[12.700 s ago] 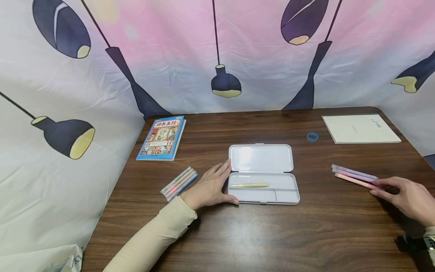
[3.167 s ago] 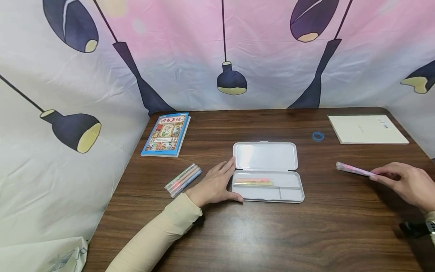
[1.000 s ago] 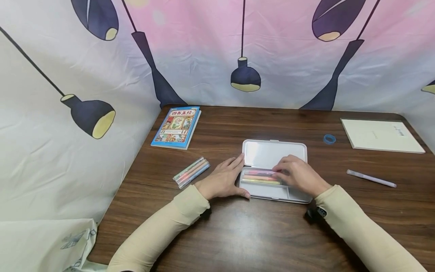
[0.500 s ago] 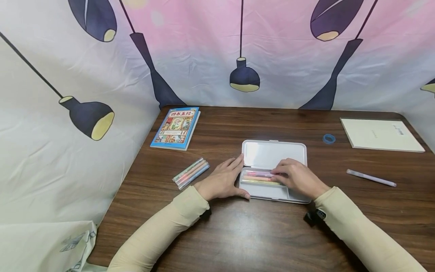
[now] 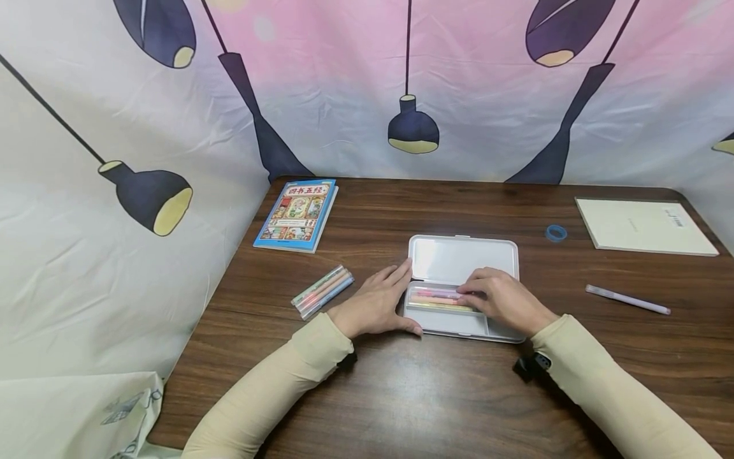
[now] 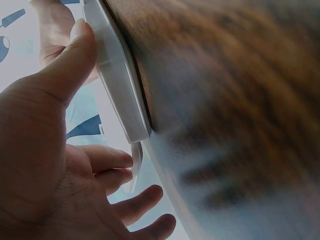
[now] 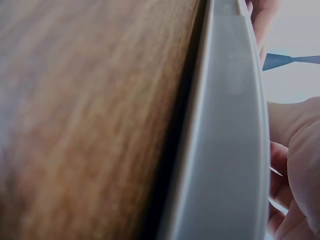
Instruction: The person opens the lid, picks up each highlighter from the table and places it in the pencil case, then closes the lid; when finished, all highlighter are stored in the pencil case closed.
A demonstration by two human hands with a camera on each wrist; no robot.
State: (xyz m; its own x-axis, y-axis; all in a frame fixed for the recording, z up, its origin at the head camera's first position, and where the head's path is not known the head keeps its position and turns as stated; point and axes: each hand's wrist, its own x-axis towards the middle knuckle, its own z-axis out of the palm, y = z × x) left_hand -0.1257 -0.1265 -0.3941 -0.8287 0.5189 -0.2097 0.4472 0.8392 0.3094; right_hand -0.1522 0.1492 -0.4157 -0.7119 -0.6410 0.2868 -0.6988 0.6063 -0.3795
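Observation:
A white pencil case (image 5: 464, 258) lies open on the table, its lid folded back. In its long rear compartment are a yellowish pen (image 5: 423, 306), an orange-pink pen (image 5: 427, 299) and a pink-purple pen (image 5: 430, 291). My right hand (image 5: 504, 301) reaches over the case and pinches the right end of the pink-purple pen, partly hiding it. My left hand (image 5: 373, 303) rests against the case's left side, fingers extended by the lid. In the left wrist view, its thumb (image 6: 75, 57) lies on the case's rim. The right wrist view is mostly the case's front wall (image 7: 225, 130).
A lilac pen (image 5: 627, 299) lies to the right. Several pens (image 5: 323, 292) lie side by side at left. Farther back are a blue-covered book (image 5: 297, 215), a blue ring (image 5: 555, 233) and a cream notebook (image 5: 645, 226). A patterned curtain hangs behind the table.
Earlier my right hand was at the pens on the right. The orange-pink and pink-purple pens have since come into the case. The left hand stays; the last half second shows almost no movement.

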